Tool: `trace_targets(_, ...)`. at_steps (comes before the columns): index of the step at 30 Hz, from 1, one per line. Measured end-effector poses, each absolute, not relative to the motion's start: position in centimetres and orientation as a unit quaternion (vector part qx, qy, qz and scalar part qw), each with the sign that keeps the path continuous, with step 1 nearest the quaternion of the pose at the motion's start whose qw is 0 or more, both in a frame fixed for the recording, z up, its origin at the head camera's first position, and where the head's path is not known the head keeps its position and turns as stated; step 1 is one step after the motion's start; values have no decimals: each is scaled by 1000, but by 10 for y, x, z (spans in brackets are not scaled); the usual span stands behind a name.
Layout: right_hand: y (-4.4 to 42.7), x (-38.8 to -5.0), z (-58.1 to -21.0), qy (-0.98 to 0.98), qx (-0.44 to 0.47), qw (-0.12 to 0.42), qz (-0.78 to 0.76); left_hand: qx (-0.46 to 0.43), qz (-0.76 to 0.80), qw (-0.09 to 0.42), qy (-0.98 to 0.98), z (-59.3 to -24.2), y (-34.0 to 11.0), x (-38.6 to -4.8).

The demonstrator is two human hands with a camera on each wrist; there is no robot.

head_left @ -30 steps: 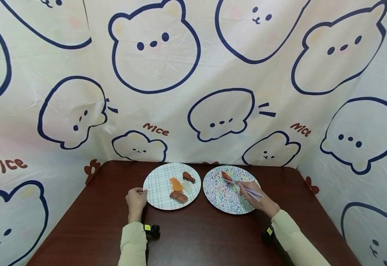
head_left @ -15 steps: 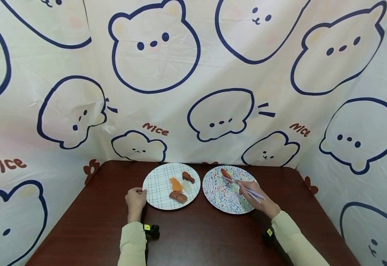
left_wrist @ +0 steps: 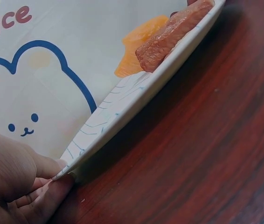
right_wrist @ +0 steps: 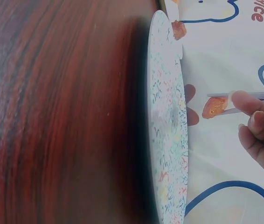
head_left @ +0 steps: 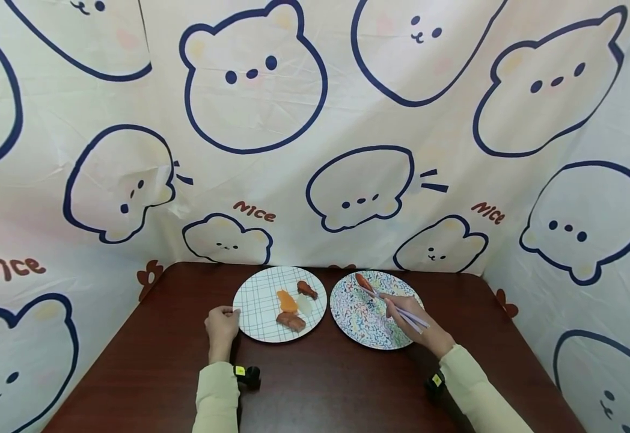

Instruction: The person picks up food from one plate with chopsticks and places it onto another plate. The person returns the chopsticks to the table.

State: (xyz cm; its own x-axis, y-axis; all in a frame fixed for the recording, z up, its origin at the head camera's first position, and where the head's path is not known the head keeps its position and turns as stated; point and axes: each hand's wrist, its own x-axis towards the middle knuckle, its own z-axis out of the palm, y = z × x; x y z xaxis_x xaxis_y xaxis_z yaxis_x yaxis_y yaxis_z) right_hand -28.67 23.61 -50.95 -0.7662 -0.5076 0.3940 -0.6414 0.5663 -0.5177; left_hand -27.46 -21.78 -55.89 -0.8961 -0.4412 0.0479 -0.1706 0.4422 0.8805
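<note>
My left hand (head_left: 222, 325) pinches the left rim of a white plate with a blue-green grid (head_left: 258, 300), thumb on top and fingers beneath, as the left wrist view shows. On that plate lie an orange piece (head_left: 287, 300), a brown drumstick-shaped piece (head_left: 306, 290), a pale translucent piece (head_left: 304, 305) and a brown meat-like block (head_left: 291, 321). My right hand (head_left: 427, 334) holds light purple chopsticks (right_wrist: 262, 95). Between their tips is a reddish-brown food piece (right_wrist: 214, 107), raised above a multicoloured speckled plate (head_left: 355, 319).
Both plates stand side by side at the back of a dark brown wooden table (head_left: 315, 385). Behind and at the sides hangs a cream cloth (head_left: 288, 180) printed with bear outlines. A black wrist camera (head_left: 247, 377) sits on the left wrist.
The right hand, the chopsticks and the reddish-brown piece have shifted slightly left and toward the back. The left hand stays on its plate's rim, and both plates keep their places.
</note>
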Motion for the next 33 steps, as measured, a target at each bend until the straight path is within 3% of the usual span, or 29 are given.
trace_targets(33,193,-276,-489,-858,348,88,367,183,-504,137,-833,-560,-217,-276)
